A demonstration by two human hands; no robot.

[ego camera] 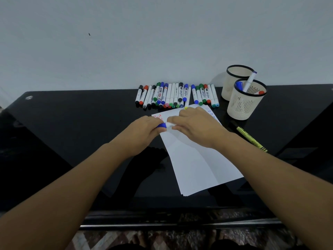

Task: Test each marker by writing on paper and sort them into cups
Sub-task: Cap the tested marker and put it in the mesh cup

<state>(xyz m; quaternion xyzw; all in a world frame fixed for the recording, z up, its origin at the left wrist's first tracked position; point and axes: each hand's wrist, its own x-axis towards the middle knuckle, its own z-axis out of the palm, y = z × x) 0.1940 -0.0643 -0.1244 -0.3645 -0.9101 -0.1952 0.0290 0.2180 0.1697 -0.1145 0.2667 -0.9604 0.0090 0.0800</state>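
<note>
Over the white paper (196, 159) I hold a white marker with a blue cap (164, 125) between both hands. My left hand (144, 131) grips the blue cap end. My right hand (196, 126) grips the white barrel. Red and blue scribbles show at the paper's far edge. A row of several markers (176, 95) lies along the back of the black table. Two cream mesh cups stand at the right: the near cup (242, 107) holds blue, white and red-tipped markers, while the far cup (232, 78) shows nothing inside.
A yellow highlighter (251, 138) lies on the black table (72, 123) right of the paper. A pale wall rises behind the table. The table's front edge runs below my forearms, with patterned floor beneath.
</note>
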